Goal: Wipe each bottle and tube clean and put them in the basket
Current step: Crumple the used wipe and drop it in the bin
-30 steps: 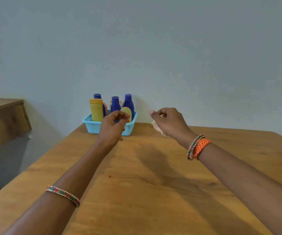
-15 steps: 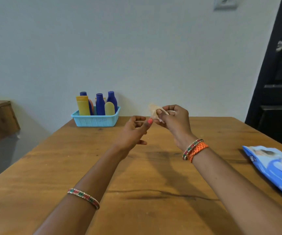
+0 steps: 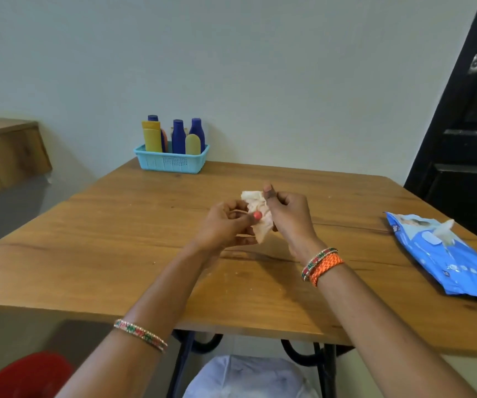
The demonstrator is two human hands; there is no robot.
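A light blue basket [image 3: 171, 162] stands at the far left corner of the wooden table [image 3: 116, 239], against the wall. Inside it stand several blue bottles [image 3: 178, 136], a yellow tube [image 3: 152, 137] and a small beige bottle [image 3: 193, 145]. Above the middle of the table both hands hold one crumpled, soiled white wipe [image 3: 256, 209]. My left hand [image 3: 225, 222] pinches its lower part with thumb and fingers. My right hand [image 3: 287, 214] grips its right side, thumb up against the top.
A blue pack of wet wipes [image 3: 444, 254] lies at the table's right edge, one wipe poking out. A black door [image 3: 467, 139] stands at the right. A wooden shelf [image 3: 4, 150] is at the left. A red object [image 3: 24, 377] sits below the table.
My left hand came away from the basket and joined the right hand on the wipe. Both hands drew back from the far edge to above the table's middle as the view tilted down.
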